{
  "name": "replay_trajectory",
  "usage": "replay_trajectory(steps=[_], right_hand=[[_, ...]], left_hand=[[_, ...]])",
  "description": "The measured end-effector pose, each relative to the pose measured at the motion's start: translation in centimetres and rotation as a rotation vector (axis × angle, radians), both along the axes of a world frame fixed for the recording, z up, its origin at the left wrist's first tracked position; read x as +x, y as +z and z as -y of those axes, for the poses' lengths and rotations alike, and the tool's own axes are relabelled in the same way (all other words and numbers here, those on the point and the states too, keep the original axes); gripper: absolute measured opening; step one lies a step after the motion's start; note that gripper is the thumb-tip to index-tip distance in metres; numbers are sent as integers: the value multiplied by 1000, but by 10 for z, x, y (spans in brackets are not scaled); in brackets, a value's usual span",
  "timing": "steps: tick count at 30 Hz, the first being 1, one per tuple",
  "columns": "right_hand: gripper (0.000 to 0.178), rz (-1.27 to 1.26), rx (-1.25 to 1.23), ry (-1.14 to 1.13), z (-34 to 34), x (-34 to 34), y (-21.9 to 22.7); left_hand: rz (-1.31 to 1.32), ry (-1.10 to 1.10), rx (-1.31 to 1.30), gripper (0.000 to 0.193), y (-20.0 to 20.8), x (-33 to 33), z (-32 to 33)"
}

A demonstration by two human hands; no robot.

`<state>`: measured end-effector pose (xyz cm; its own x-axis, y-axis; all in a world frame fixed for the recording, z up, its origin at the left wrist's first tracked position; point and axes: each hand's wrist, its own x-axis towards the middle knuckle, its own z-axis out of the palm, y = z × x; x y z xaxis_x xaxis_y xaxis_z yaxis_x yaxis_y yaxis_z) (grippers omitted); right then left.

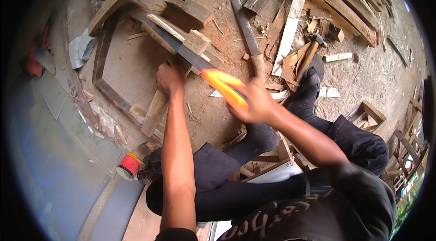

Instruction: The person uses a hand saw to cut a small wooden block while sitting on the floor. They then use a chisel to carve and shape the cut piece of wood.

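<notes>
In my right hand is a handsaw with an orange-yellow handle, slightly blurred. Its dark blade points to the upper left and lies across or against a short pale wood block. The teeth and any cut are hidden. My left hand is closed around a wooden bar just below the blade, close to the block. Behind the blade a thicker timber block rests on the ground.
A long curved blade with a wooden handle lies ahead. To the right are a hammer, a white strip and curved timbers. A red-labelled can stands at left, near a bent wooden frame. Scraps litter the ground.
</notes>
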<state>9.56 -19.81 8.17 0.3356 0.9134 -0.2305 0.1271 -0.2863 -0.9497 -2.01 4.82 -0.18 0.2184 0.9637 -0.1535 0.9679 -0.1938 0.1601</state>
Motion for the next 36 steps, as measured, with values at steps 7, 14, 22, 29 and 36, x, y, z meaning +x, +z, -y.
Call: replay_trajectory(steps=[7, 14, 22, 29, 36], right_hand=[[29, 168, 25, 1, 92, -52, -10], [37, 185, -21, 4, 13, -12, -7], [27, 213, -92, 109, 151, -47, 13], [42, 178, -56, -26, -29, 2, 10], [24, 184, -67, 74, 144, -44, 15]], left_hand=[[56, 20, -28, 61, 15, 11, 2], [85, -8, -29, 60, 20, 6, 3], [62, -4, -35, 81, 17, 7, 8], [-93, -38, -27, 69, 3, -1, 5], [88, -6, -25, 62, 9, 4, 2]])
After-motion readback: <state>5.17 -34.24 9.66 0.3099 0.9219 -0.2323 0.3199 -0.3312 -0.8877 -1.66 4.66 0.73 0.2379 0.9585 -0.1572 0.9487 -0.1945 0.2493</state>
